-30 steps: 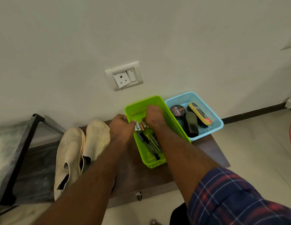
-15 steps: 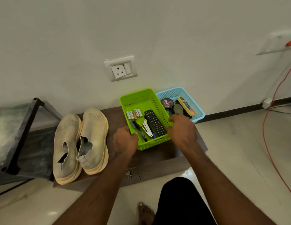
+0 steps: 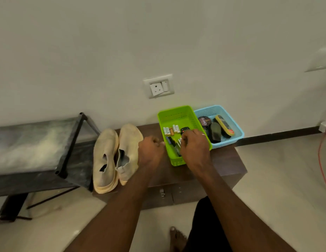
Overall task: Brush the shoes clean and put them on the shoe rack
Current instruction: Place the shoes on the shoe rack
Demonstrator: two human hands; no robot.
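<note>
Green basket (image 3: 178,113), right hand (image 3: 195,148) curled inside, grip unclear; left hand (image 3: 149,151) fisted beside

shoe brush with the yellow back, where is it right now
In the head view the shoe brush lies in the blue basket at the right end of the low bench, beside the polish tin and right of the green basket.

Green basket (image 3: 176,115) holds batteries (image 3: 171,130), remote (image 3: 185,128); wall socket (image 3: 158,86) above.

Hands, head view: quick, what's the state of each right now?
Left hand: fingers curled, at the green basket's left rim; a grip cannot be told.
Right hand: fingers curled down inside the basket; what they hold, if anything, is hidden.
</note>
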